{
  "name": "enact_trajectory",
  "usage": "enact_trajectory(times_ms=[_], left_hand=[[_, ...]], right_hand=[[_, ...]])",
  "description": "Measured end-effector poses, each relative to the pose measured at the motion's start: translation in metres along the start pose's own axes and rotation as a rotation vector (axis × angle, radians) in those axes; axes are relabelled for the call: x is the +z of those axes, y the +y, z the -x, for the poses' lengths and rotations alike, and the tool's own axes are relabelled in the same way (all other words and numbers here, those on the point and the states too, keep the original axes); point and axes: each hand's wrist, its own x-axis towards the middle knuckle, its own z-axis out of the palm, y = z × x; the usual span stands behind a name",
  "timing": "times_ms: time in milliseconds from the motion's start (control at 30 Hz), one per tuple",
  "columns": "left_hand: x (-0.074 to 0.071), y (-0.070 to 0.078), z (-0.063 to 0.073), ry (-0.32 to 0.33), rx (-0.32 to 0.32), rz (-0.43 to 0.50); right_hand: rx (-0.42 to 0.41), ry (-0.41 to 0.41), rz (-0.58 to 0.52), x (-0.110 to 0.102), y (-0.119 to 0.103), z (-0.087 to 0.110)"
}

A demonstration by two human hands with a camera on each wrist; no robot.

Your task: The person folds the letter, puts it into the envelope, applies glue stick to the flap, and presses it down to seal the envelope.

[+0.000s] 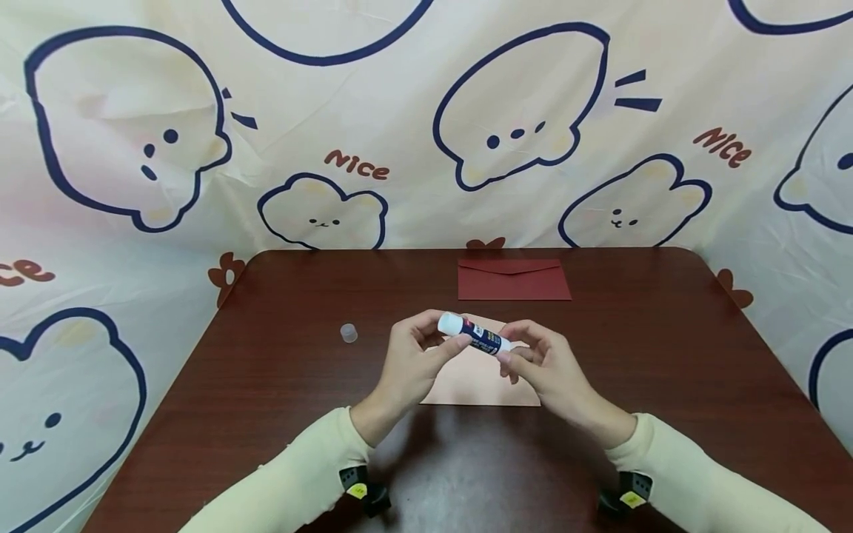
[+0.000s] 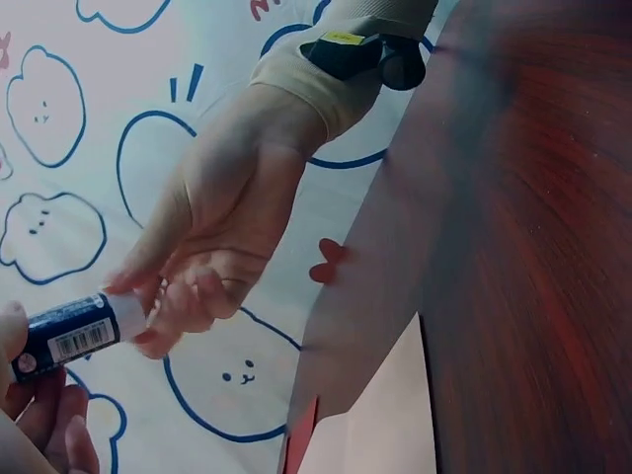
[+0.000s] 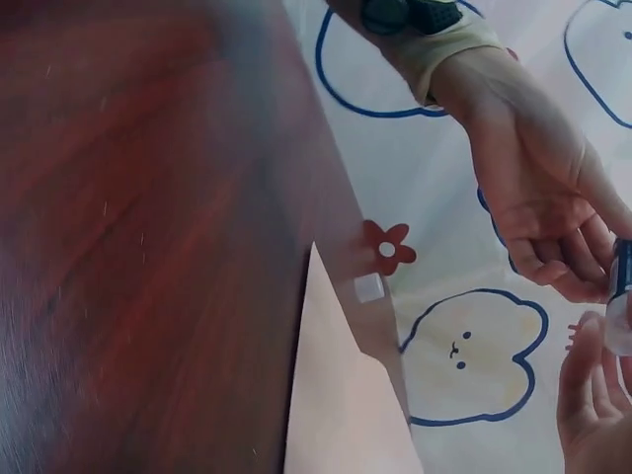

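A glue stick (image 1: 481,335) with a dark blue label and white ends is held tilted above the table between both hands. My left hand (image 1: 416,360) grips its body near the upper white end, thumb in front. The fingers of my right hand (image 1: 549,370) pinch the lower white end; the left wrist view shows this right hand (image 2: 222,222) there and a barcode on the glue stick (image 2: 81,339). Under the hands lies a pale pink envelope (image 1: 480,389), partly covered by them. Left of the hands, a small translucent cap (image 1: 349,333) rests on the table.
A closed dark red envelope (image 1: 514,285) lies near the far edge of the brown wooden table (image 1: 300,289). Behind the table hangs a cream cloth (image 1: 400,111) printed with cartoon bears.
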Motion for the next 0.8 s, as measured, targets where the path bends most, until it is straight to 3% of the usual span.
enact_trajectory(times_ms=[100,200,333,567,800], left_hand=[[0.0011,-0.0006,0.0006,-0.005,0.005,-0.016],[0.0023,-0.0020,0.0009,0.002,0.017,-0.048],[0.0027,-0.0023,0.0014,0.027,0.026,-0.072],[0.0040,-0.0014,0.0045,0.010,0.058,-0.072],[0.0041,-0.0033,0.0059,0.036,0.067,-0.065]], right_hand=[[0.100,-0.060,-0.057,-0.0003,0.0013,0.0002],[0.172,-0.065,-0.100,0.0006,0.0017,0.0010],[0.169,-0.065,-0.145,0.0003,0.0010,0.0023],[0.231,-0.180,-0.195,-0.0017,-0.0012,0.0032],[0.259,-0.168,-0.201,-0.0013,-0.0047,0.0037]])
